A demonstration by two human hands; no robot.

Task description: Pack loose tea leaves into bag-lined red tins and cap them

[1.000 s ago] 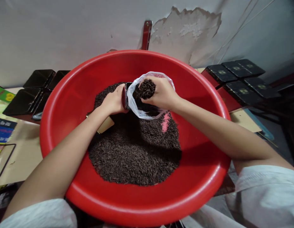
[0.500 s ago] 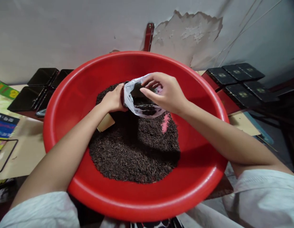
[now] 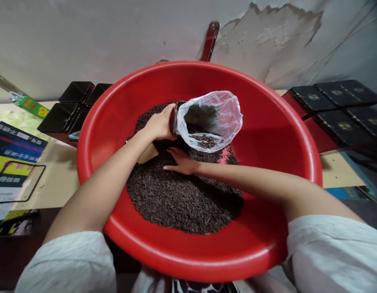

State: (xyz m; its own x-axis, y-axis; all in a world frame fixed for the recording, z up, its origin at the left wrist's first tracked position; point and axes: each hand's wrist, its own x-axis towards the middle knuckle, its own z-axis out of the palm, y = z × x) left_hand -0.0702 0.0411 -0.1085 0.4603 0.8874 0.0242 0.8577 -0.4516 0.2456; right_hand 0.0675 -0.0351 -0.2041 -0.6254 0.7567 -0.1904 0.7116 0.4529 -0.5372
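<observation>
A big red plastic basin [image 3: 276, 134] holds a heap of dark loose tea leaves [image 3: 182, 199]. My left hand [image 3: 159, 126] is closed around a dark red tin [image 3: 173, 119] lined with a clear plastic bag [image 3: 219, 118], tilted on its side over the heap. Some leaves lie inside the bag. My right hand [image 3: 180, 159] rests on the heap just below the tin, fingers stretched flat into the leaves.
Black square lids or trays [image 3: 74, 108] lie at the back left, and black boxes with gold marks [image 3: 334, 101] at the right. Printed leaflets [image 3: 14, 150] lie on the tan table at left. A red handle [image 3: 209, 40] leans on the peeling wall.
My right hand dropped a handful of leaves into the bag, left its mouth and came down onto the heap. The view shifted left.
</observation>
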